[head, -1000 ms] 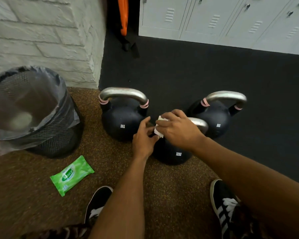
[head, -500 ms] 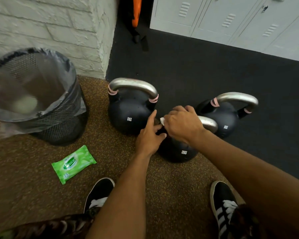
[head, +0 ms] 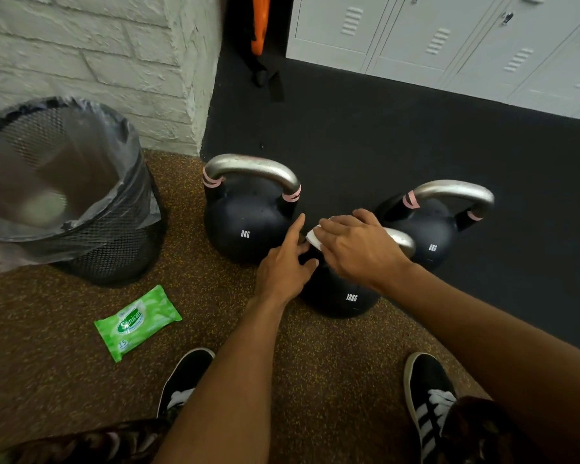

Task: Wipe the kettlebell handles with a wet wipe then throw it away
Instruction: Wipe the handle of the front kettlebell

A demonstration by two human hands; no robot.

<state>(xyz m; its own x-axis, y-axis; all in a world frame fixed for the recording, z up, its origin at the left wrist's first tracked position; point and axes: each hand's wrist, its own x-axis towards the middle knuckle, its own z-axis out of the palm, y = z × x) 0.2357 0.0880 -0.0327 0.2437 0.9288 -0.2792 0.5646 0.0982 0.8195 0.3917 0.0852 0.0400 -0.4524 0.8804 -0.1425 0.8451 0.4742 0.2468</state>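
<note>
The person wears black white-laced sneakers (head: pixel 427 390) and dark patterned trousers (head: pixel 81 442)

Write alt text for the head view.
The right hand holds a white wipe on the handle of the front kettlebell; the left hand touches its body. Behind it stand a left kettlebell and a right kettlebell; a lined bin and green pack sit at left.

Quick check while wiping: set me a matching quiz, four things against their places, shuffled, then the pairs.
1 wet wipe
2 wipes pack
3 mesh bin
4 12KG kettlebell

A beside the white brick wall
B lying flat on the brown floor
C pressed between the right hand and a handle
D nearest the person of three kettlebells

Pairs: 1-C, 2-B, 3-A, 4-D
</note>
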